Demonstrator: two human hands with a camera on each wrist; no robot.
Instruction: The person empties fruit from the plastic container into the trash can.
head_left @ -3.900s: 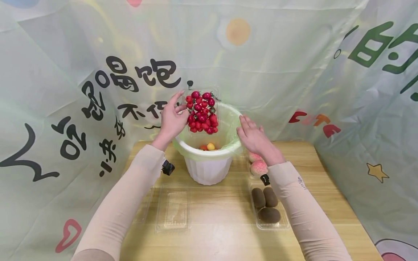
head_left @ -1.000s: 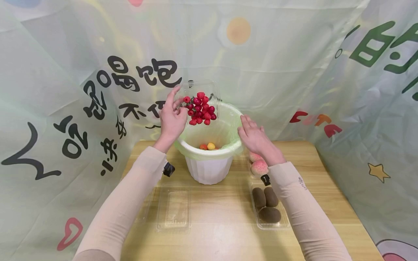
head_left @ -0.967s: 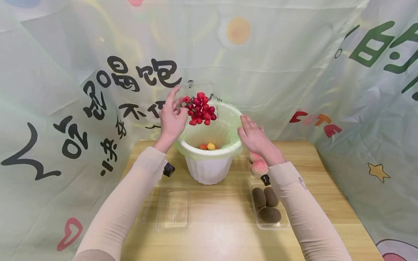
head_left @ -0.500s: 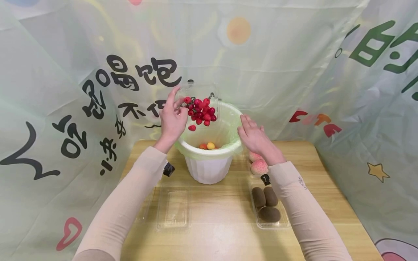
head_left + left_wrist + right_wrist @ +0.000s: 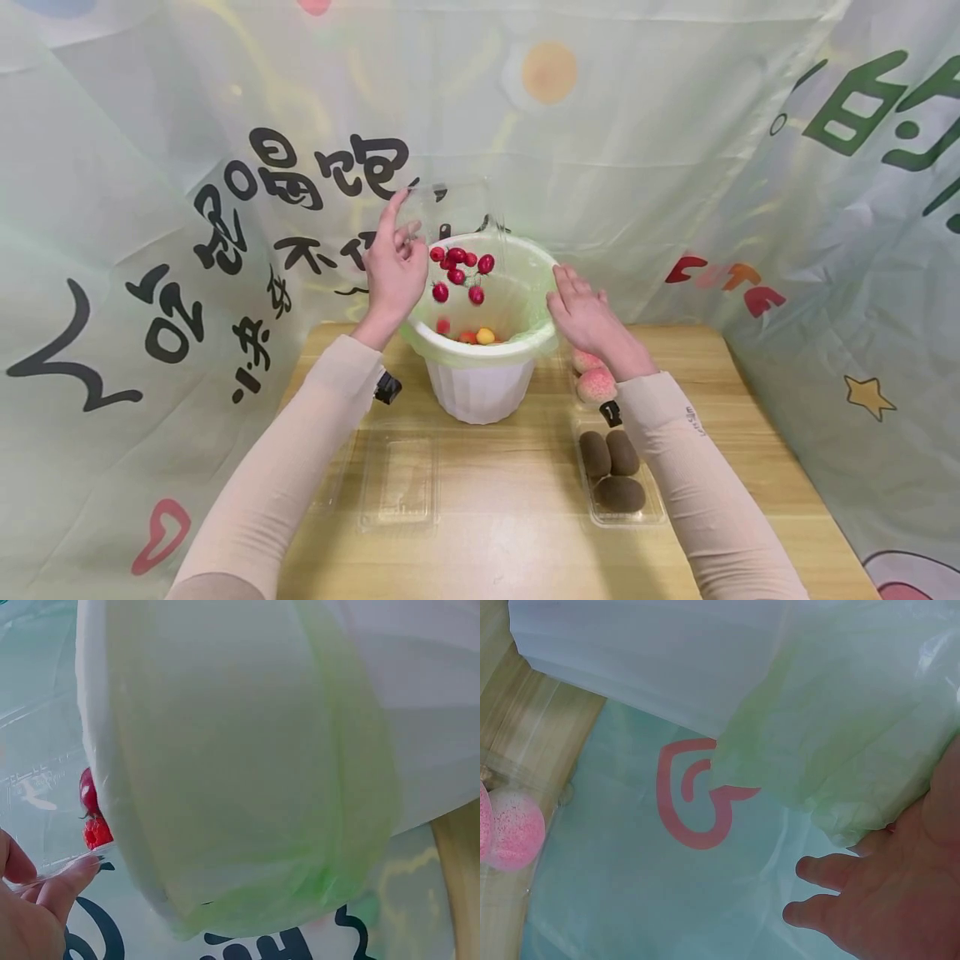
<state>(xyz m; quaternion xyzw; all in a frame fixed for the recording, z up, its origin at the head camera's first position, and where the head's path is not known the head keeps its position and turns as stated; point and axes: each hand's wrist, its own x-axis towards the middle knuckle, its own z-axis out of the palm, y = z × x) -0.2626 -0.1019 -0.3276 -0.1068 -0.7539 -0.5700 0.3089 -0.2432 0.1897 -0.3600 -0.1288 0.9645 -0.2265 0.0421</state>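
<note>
In the head view my left hand (image 5: 396, 271) pinches the edge of a clear plastic container (image 5: 468, 202), tilted steeply over a white bin (image 5: 480, 390). Small dark red fruits (image 5: 486, 264) with green stems slide at its lower end, and some drop into the bin. The left wrist view shows a bumpy red berry (image 5: 96, 832) by the left thumb, partly hidden by the rim. With fingers extended, my right hand (image 5: 583, 310) rests against the bin's right rim, touching the pale green liner (image 5: 840, 765). Inside the bin lie a yellow fruit (image 5: 485, 335) and orange ones.
Several brown kiwis (image 5: 619, 494) sit in a clear tray at the right front. Behind them, pink peaches (image 5: 596, 385) are partly covered by the right wrist. An empty clear tray (image 5: 399, 483) lies left of centre on the wooden table (image 5: 502, 533). Printed cloth surrounds the table.
The left hand has tipped the container steeper. Its pile of red fruit has shrunk as berries slid down and fell into the bin. The right hand has stayed at the rim.
</note>
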